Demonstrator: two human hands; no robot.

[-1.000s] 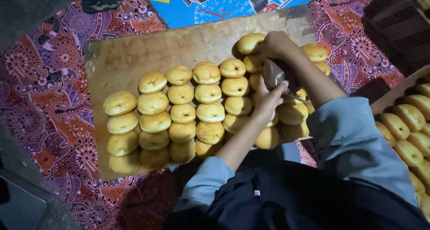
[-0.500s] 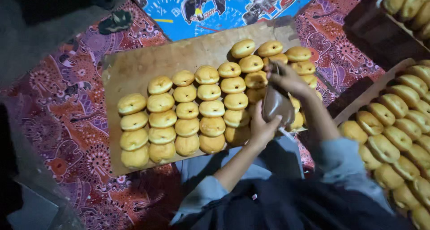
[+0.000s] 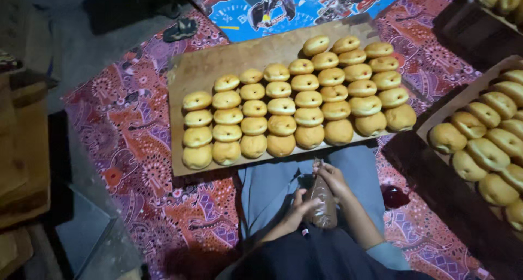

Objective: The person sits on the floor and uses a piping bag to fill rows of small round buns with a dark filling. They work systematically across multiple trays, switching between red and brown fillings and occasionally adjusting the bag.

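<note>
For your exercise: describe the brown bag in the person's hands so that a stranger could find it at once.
Start at the wooden board of round buns and drop to the lap below it. There the left hand and right hand grip a brown piping bag, the only dark, soft, tapering thing there.

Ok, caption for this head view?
Both hands grip a brown piping bag over the lap, below a board of round buns.

**Board ahead, tray to the right, bag in the lap**

Rows of buns (image 3: 281, 107) on a flat board (image 3: 207, 67), laid on the patterned cloth (image 3: 131, 149) straight ahead. To the right, a second tray (image 3: 436, 114) with more buns. Beyond the board, a printed mat (image 3: 283, 7). Nearer than the board, over the lap, a piping bag (image 3: 322, 201) between left hand (image 3: 302, 204) and right hand (image 3: 333, 181). Stacked boards (image 3: 22, 149) at far left.
</note>
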